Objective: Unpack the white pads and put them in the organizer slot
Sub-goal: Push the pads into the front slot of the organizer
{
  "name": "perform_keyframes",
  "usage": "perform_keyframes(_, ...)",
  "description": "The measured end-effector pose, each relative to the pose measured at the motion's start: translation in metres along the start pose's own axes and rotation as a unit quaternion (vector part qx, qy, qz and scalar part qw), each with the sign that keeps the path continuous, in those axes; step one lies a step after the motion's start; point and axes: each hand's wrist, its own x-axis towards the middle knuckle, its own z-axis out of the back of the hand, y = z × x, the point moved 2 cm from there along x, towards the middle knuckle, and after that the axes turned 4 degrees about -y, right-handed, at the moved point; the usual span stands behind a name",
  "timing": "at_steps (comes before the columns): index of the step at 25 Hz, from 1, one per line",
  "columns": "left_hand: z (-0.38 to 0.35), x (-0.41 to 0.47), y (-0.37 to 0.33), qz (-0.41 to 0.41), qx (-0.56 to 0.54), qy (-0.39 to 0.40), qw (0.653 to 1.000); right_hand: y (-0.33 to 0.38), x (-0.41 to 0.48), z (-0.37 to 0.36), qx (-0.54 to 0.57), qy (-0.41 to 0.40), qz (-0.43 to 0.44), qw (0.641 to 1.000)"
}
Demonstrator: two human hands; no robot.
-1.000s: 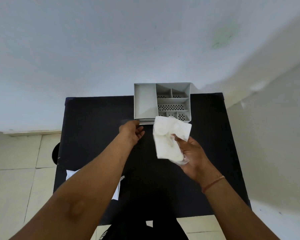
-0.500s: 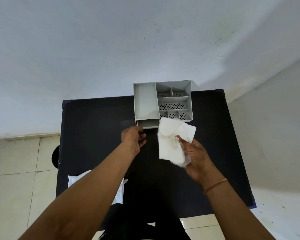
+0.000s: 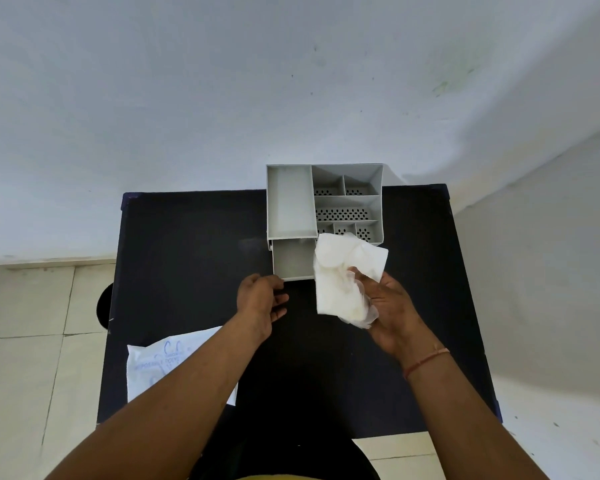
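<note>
At the left edge of the black surface lies a white printed packet, partly hidden by the left forearm. The left hand has its fingers curled at the front edge of the grey organizer's pulled-out drawer, apparently pinching it, though the contact is hard to see. The drawer and the tall left slot look bare; the perforated compartments to the right look bare too. The right hand grips the white pads, raised just in front of the organizer and covering the drawer's right side.
</note>
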Motion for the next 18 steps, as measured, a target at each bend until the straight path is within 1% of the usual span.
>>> perform_keyframes(4, -0.002, 0.000, -0.007, -0.015, 0.004, -0.016, 1.000, -0.001, 0.006, -0.004, -0.008, 0.001, -0.014, 1.000)
perform_keyframes(8, 0.006, -0.003, 0.003, -0.029, 0.031, -0.022, 0.999, -0.005, 0.007, -0.006, -0.017, -0.004, -0.029, 0.999)
perform_keyframes(11, 0.013, -0.009, 0.008, -0.023, 0.044, -0.017, 0.999, -0.009, 0.009, -0.010, -0.031, -0.004, -0.041, 0.999)
perform_keyframes(12, 0.016, -0.011, 0.010, -0.041, 0.058, -0.032, 0.997, -0.010, 0.010, -0.013, -0.033, -0.004, -0.046, 0.998)
perform_keyframes(14, 0.027, -0.022, 0.009, -0.117, 0.099, -0.091, 0.984, -0.010, 0.012, -0.020, -0.034, -0.002, -0.056, 0.998)
perform_keyframes(15, 0.032, -0.031, 0.007, -0.155, 0.103, -0.102, 0.977, -0.011, 0.013, -0.024, -0.036, 0.002, -0.062, 0.997)
perform_keyframes(16, 0.035, -0.038, 0.004, -0.176, 0.089, -0.082, 0.977, -0.012, 0.015, -0.029, -0.043, 0.006, -0.069, 0.997)
perform_keyframes(17, 0.036, -0.047, 0.000, -0.165, 0.068, -0.032, 0.983, -0.014, 0.018, -0.034, -0.056, 0.009, -0.076, 0.995)
perform_keyframes(18, 0.034, -0.052, -0.005, -0.137, 0.060, 0.029, 0.988, -0.016, 0.020, -0.039, -0.075, 0.013, -0.083, 0.994)
